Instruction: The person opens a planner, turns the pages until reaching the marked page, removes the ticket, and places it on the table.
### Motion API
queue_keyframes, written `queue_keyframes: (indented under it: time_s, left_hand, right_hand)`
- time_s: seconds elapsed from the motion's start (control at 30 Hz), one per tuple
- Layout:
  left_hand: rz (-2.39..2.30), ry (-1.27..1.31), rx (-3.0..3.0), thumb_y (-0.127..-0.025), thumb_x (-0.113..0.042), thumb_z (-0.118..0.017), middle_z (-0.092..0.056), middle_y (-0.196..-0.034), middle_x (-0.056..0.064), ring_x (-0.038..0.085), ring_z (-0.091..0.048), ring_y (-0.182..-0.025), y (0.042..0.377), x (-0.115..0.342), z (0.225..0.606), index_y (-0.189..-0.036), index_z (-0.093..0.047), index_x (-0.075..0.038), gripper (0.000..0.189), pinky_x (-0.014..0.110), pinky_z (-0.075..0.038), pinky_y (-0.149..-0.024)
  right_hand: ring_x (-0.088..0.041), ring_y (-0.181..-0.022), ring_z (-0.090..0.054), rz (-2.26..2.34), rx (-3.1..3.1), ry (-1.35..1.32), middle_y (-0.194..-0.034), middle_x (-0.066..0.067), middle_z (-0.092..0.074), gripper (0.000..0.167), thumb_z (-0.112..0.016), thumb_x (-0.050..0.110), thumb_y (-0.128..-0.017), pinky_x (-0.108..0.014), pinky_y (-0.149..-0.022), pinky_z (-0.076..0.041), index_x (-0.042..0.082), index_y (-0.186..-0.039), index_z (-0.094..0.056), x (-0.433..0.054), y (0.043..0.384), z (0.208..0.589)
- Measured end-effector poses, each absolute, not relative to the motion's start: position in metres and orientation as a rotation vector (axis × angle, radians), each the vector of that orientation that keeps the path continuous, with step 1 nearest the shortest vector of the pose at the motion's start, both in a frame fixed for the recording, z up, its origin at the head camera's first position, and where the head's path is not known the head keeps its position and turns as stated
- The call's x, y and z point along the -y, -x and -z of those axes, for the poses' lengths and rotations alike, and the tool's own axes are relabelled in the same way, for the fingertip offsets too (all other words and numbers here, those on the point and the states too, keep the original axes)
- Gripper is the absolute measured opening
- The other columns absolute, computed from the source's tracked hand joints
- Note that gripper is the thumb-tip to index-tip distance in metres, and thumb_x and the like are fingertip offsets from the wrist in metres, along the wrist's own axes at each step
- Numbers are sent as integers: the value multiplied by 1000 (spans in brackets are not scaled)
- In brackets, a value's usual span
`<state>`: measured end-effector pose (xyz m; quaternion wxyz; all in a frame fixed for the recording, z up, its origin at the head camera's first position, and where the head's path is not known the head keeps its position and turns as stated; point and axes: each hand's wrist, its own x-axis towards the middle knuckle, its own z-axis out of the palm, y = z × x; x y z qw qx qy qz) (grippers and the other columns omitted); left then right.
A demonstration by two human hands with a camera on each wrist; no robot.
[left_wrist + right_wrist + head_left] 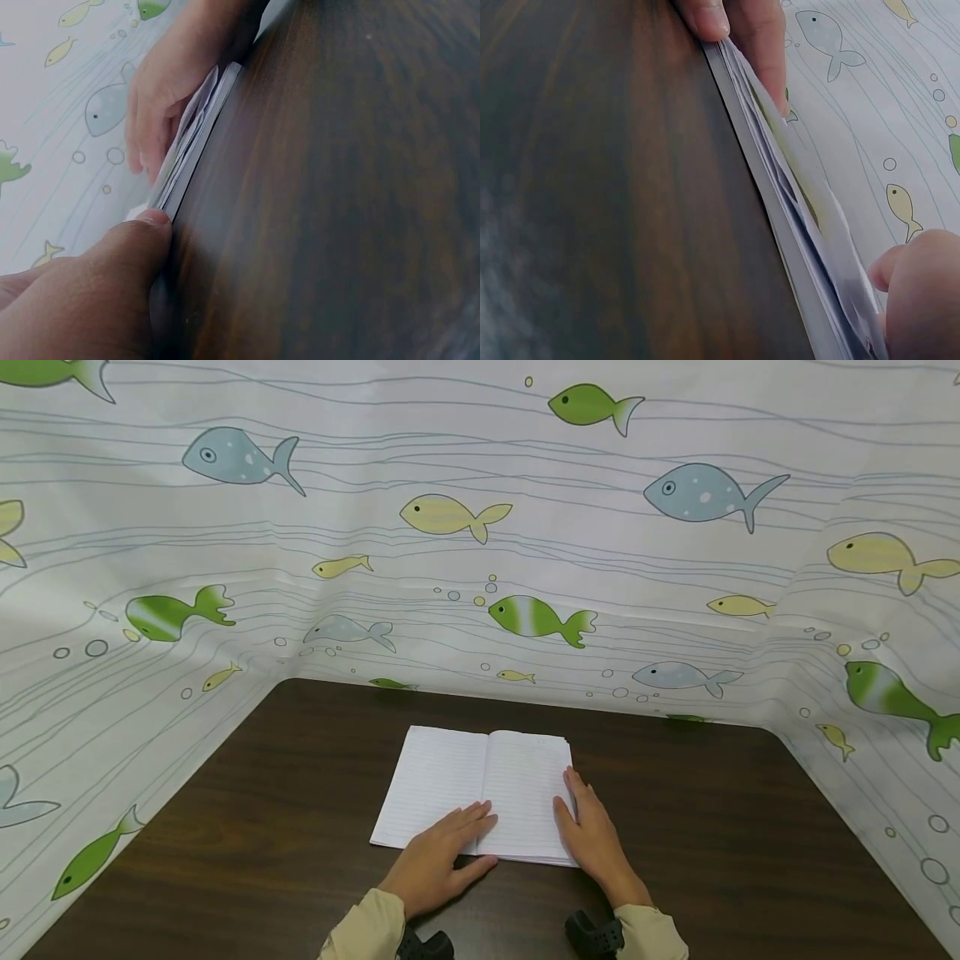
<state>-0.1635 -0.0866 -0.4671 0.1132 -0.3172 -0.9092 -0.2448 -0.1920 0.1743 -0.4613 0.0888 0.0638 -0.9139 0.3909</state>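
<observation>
An open notebook (525,793) with white ruled pages lies flat on the dark table. My left hand (438,864) rests over its lower middle, fingers stretched across the centre fold, the thumb at the near edge. On the right page's outer edge lies my right hand (594,839), its thumb on the paper and its straight fingers along the side. Seen low from the left wrist, the stacked page edges (187,142) run between both hands. In the right wrist view, some sheets (802,202) stand slightly lifted and apart from the rest.
Dark wood-grain tabletop (247,793) surrounds the notebook. A white sheet (465,452) printed with fish and wavy lines rises behind the table and along both sides. Black wrist bands (594,935) sit beside the beige sleeves (651,933).
</observation>
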Motion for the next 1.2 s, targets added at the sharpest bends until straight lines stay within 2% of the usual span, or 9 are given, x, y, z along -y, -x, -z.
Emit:
queue_keyframes:
  time_s: [0.1, 0.23, 0.33, 0.43, 0.8, 1.03, 1.2]
  left_hand:
    - [722, 922, 2662, -102, -50, -62, -53, -155, 3, 23, -53, -140, 163, 87, 468, -149, -58, -13, 60, 44, -45, -114]
    - [757, 883, 2674, -100, -52, -64, -50, -157, 7, 26, -55, -138, 164, 87, 468, -157, -45, -10, 73, 46, -48, -111]
    - [790, 851, 2694, -100, -54, -64, -47, -159, 9, 25, -52, -141, 164, 87, 468, -161, -36, -7, 82, 45, -47, -112]
    - [811, 835, 2704, -100, -55, -62, -43, -161, 10, 23, -48, -144, 164, 87, 467, -162, -32, -5, 85, 44, -45, -114]
    - [823, 799, 2700, -103, -45, -62, -37, -164, 16, 27, -41, -148, 163, 86, 467, -159, -33, 2, 79, 48, -44, -114]
    - [839, 789, 2708, -103, -43, -63, -34, -165, 17, 29, -42, -148, 162, 86, 465, -158, -37, -1, 74, 50, -47, -111]
    - [815, 796, 2692, -102, -40, -66, -35, -164, 17, 28, -44, -146, 163, 86, 467, -158, -38, -3, 73, 48, -49, -109]
  right_hand:
    - [-43, -153, -26, -1165, 2727, -181, -163, -24, -33, 60, -54, 18, -107, -59, -125, -18, -7, -157, -34, -174, 192, 461]
    - [-42, -153, -27, -1167, 2718, -199, -162, -25, -35, 58, -54, 17, -106, -59, -125, -17, -7, -156, -37, -174, 191, 461]
    - [-41, -152, -30, -1145, 2701, -246, -160, -25, -38, 55, -54, 16, -106, -58, -125, -16, -8, -154, -41, -174, 192, 461]
    - [-40, -150, -34, -1112, 2685, -307, -157, -26, -43, 52, -54, 16, -106, -60, -125, -15, -9, -151, -45, -173, 191, 461]
    - [-38, -148, -39, -1093, 2673, -396, -154, -24, -48, 48, -54, 18, -107, -64, -124, -12, -7, -148, -50, -174, 192, 464]
    - [-38, -147, -41, -1113, 2690, -343, -154, -22, -49, 52, -60, 18, -104, -60, -126, -12, -6, -148, -51, -173, 192, 461]
    - [-37, -149, -37, -1149, 2713, -269, -156, -22, -47, 55, -59, 20, -105, -58, -126, -12, -3, -153, -45, -173, 192, 461]
